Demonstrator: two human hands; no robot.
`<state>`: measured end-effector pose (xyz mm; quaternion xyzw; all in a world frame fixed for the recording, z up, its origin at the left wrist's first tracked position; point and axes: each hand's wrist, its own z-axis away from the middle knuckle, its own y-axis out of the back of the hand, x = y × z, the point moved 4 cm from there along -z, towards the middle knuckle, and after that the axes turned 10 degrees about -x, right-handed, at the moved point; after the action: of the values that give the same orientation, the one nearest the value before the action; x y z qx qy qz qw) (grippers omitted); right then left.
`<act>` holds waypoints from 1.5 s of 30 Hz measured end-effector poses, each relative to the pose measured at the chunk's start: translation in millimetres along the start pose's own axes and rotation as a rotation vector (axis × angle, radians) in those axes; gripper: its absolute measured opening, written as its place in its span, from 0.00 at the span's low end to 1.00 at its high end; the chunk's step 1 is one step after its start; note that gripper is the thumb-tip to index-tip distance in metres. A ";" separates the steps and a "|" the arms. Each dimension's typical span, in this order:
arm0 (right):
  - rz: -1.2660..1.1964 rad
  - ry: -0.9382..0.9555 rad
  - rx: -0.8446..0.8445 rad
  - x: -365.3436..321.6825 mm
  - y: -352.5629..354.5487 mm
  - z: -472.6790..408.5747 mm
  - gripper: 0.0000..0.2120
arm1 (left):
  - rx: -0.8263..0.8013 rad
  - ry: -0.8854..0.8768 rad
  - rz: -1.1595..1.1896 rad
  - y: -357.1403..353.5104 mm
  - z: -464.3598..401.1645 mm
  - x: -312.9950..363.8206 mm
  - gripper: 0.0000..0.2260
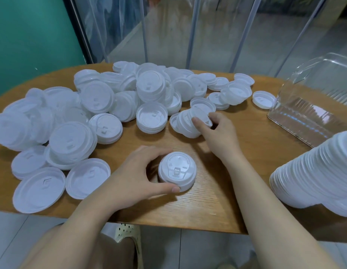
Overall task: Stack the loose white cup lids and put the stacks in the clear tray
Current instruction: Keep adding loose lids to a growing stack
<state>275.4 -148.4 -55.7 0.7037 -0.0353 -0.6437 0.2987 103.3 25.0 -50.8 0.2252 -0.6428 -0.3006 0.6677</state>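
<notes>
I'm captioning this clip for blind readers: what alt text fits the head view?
A person's left hand grips a short stack of white plastic cup lids on an oval wooden table, while the right hand grasps a tilted lid bunch from the loose pile; the clear plastic tray sits right.

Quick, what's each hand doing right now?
Left hand: grips the small lid stack on the table.
Right hand: pinches a tilted lid in the pile.

Both forearms are bare from wrist to elbow, with no sleeve reaching into view. The left hand (137, 171) and the right hand (217, 131) wear no gloves, rings, watch or bracelet. Fingernails are short and unpainted. Bare knees show below the table edge.
</notes>
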 end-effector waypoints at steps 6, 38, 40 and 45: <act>0.054 0.148 0.049 -27.5 15.1 31.2 0.31 | -0.018 0.010 0.004 -0.6 1.1 -2.3 0.36; 0.330 0.271 -0.439 -19.8 -16.6 95.1 0.37 | -0.030 0.014 0.043 3.8 3.4 1.6 0.35; 0.309 0.263 -0.438 -19.9 -16.1 93.6 0.37 | -0.035 0.010 0.055 4.5 4.2 1.1 0.35; 0.243 0.269 -0.414 -22.1 -11.1 86.2 0.32 | -0.043 0.009 0.076 6.5 4.7 1.2 0.34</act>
<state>188.0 -162.0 -40.7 0.6974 0.0528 -0.4975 0.5131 99.3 29.2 -45.1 0.1876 -0.6411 -0.2878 0.6863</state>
